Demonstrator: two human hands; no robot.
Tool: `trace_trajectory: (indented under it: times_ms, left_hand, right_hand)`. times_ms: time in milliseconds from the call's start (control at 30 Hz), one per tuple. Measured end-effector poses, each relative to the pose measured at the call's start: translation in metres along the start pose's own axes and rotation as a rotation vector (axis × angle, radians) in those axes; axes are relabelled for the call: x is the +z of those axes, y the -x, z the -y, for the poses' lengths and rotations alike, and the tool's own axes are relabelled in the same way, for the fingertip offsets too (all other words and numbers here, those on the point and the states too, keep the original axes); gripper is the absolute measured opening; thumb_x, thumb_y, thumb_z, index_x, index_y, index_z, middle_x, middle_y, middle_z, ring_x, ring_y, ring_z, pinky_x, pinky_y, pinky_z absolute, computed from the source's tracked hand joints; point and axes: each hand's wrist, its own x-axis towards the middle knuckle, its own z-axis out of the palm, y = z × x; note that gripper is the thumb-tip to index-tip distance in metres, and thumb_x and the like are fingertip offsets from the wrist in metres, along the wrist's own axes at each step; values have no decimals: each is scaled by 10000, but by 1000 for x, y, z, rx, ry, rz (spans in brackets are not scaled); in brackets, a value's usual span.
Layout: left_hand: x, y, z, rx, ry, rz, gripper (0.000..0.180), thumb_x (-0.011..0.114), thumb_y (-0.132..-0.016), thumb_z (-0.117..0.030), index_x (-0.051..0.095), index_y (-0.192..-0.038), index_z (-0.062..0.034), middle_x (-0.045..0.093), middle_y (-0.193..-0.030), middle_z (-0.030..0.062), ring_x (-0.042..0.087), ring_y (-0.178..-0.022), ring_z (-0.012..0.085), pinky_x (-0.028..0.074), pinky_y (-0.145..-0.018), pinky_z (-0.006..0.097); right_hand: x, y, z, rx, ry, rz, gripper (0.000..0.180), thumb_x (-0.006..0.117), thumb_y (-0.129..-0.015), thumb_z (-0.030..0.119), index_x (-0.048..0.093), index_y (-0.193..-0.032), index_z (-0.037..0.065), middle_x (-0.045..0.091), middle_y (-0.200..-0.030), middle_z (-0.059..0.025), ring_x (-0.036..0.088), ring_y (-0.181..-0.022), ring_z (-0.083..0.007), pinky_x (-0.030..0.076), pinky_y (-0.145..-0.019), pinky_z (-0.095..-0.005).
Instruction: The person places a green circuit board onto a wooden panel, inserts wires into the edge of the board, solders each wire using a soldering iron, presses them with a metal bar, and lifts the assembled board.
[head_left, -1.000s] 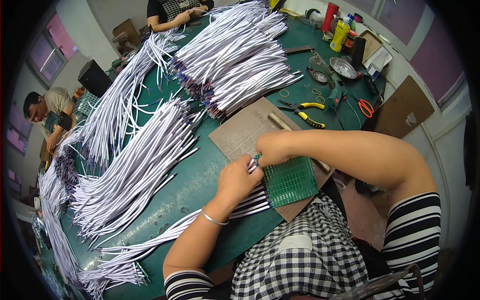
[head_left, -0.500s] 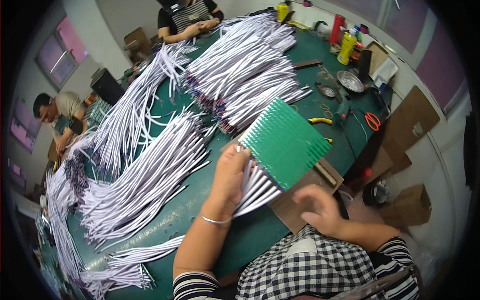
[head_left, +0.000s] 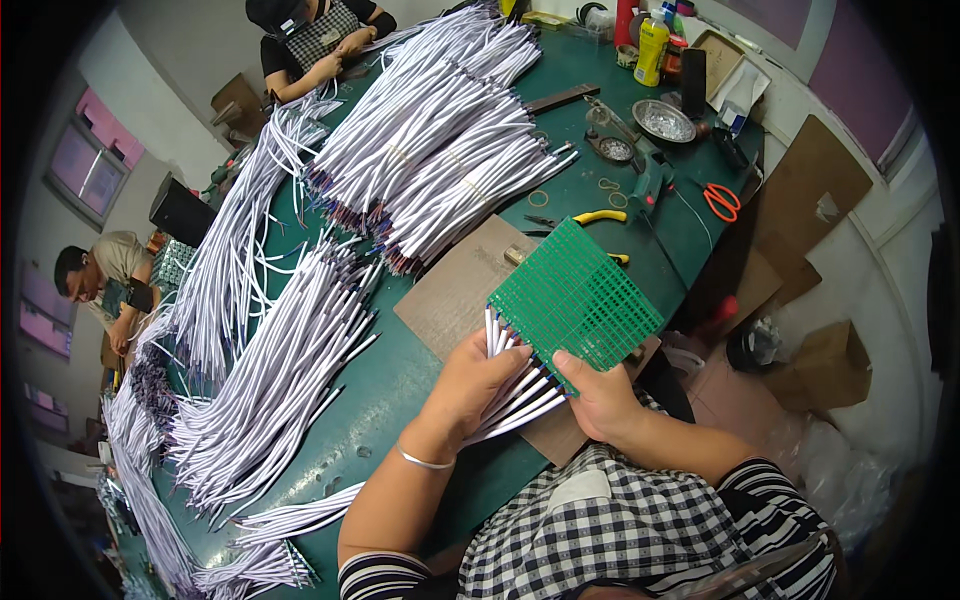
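Observation:
Tilted before me is a green gridded panel (head_left: 580,295), square, with a row of white cables (head_left: 520,408) running from its near edge. My left hand (head_left: 465,385) is closed around these cables close to the edge, its thumb lying over them. My right hand (head_left: 600,400) grips the panel's near right corner, thumb on top; its other fingers are hidden underneath. A brown board (head_left: 440,310) lies on the table below the panel. Just beyond the panel are yellow-handled pliers (head_left: 600,216).
Large bundles of white cables (head_left: 430,130) cover the green table's (head_left: 400,400) far and left parts. At the right lie red-handled scissors (head_left: 721,203), a metal dish (head_left: 664,121) and a yellow bottle (head_left: 651,50). Two people sit at the far and left sides.
My right hand has come in from beside the panel and taken hold of its near corner. The panel now tilts differently, and my left thumb has shifted onto the cables.

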Motion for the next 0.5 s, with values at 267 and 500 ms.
trace_trajectory:
  times_ms: [267, 500]
  left_hand:
    - [0, -7, 11, 47, -124, -103, 154, 617, -869, -74, 611, -1005, -3, 624, -868, 11, 556, -720, 62, 460, -650, 211]
    - [3, -4, 7, 21, -123, -118, 112, 624, -859, -73, 599, -954, -19, 586, -795, -17, 511, -646, 49, 425, -582, 203]
  right_hand:
    - [-12, 4, -12, -137, 339, -27, 231, 568, -926, 97, 595, -1131, -7, 632, -1054, -57, 591, -937, -141, 465, -826, -282]
    - [-7, 7, -11, -232, 589, -57, 205, 555, -931, 87, 610, -1100, -16, 648, -996, -65, 604, -895, -148, 478, -787, -294]
